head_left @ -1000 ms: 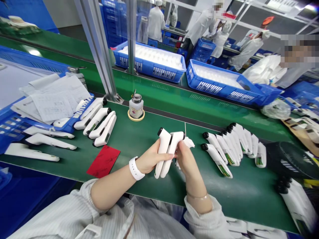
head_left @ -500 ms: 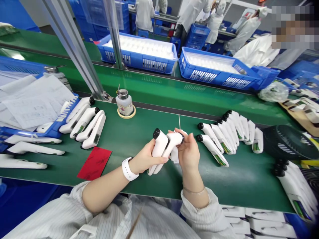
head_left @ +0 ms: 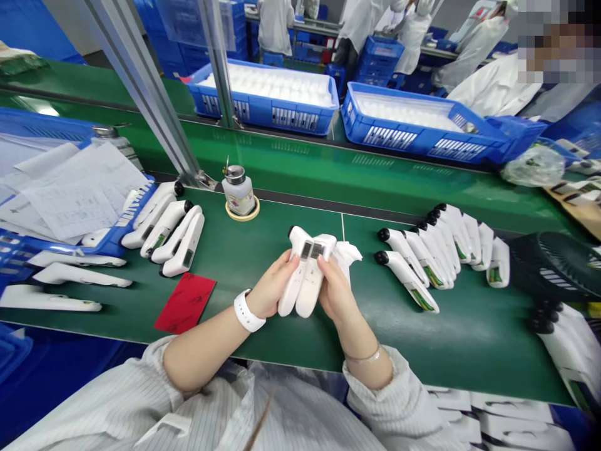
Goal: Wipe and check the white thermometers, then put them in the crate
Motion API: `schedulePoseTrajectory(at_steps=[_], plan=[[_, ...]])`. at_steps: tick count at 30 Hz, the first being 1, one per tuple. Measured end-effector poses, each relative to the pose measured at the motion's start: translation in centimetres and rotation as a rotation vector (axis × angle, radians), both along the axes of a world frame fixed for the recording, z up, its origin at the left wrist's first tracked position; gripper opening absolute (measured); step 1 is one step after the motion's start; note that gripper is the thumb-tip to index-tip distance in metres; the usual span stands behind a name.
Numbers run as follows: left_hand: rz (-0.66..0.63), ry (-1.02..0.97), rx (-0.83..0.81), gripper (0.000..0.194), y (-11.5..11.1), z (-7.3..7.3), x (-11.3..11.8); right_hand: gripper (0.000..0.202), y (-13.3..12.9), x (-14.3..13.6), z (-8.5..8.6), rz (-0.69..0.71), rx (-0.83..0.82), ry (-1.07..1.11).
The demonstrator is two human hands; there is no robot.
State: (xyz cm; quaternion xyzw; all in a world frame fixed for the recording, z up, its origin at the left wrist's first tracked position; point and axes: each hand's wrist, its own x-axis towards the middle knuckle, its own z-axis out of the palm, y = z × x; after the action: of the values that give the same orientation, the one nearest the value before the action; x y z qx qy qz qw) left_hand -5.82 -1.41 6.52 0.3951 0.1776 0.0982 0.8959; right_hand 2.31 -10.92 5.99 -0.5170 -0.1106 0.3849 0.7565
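Observation:
Two white handheld devices with small dark screens are held side by side, screens up, above the green table. My left hand (head_left: 275, 285) is closed round the left device (head_left: 293, 285). The right device (head_left: 310, 282) is gripped by my right hand (head_left: 337, 291), its thumb beside the screen. A crumpled white cloth (head_left: 346, 254) lies just behind my right hand. To the right, a row of similar white devices (head_left: 407, 282) with black tips rests on the table; more devices (head_left: 183, 241) lie at the left.
A dispenser bottle (head_left: 238, 191) stands on a round base near the metal post (head_left: 145, 94). A red sheet (head_left: 186, 302) lies left. Blue crates (head_left: 300, 116) line the back, a dark fan (head_left: 554, 266) is at right, and people in white work beyond.
The two devices have been turned so their screens face up. My right hand has moved from their black tips down to the right device and closed on it.

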Motion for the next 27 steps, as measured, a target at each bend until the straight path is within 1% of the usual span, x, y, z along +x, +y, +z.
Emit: schedulePoseTrajectory(at_steps=[2,4,7,11,18,22,24,27], plan=[[-0.067,-0.024,-0.124,0.041,0.2,0.1,0.1,0.031,0.1,0.0,0.0,-0.044,0.030,0.057],[-0.139,-0.051,-0.265,0.046,0.4,0.3,0.1,0.037,0.2,-0.1,0.0,-0.058,0.042,0.104],[-0.178,-0.081,-0.386,0.047,0.6,0.5,0.1,0.050,0.3,-0.2,0.1,-0.045,0.027,0.103],[-0.180,-0.093,-0.417,0.049,0.7,0.5,0.2,0.054,0.3,0.0,0.3,-0.050,-0.002,0.072],[-0.249,-0.171,-0.395,0.050,0.7,0.5,0.1,0.056,0.1,0.0,1.0,-0.042,0.072,0.116],[-0.239,-0.166,-0.395,0.050,0.7,0.6,0.2,0.060,-0.1,-0.1,1.2,-0.036,0.106,0.160],[-0.223,-0.142,-0.405,0.050,0.6,0.6,0.2,0.058,-0.2,-0.1,1.3,-0.026,0.138,0.190],[-0.190,-0.105,-0.421,0.052,0.5,0.6,0.3,0.049,-0.3,-0.2,1.5,-0.033,0.175,0.244]])
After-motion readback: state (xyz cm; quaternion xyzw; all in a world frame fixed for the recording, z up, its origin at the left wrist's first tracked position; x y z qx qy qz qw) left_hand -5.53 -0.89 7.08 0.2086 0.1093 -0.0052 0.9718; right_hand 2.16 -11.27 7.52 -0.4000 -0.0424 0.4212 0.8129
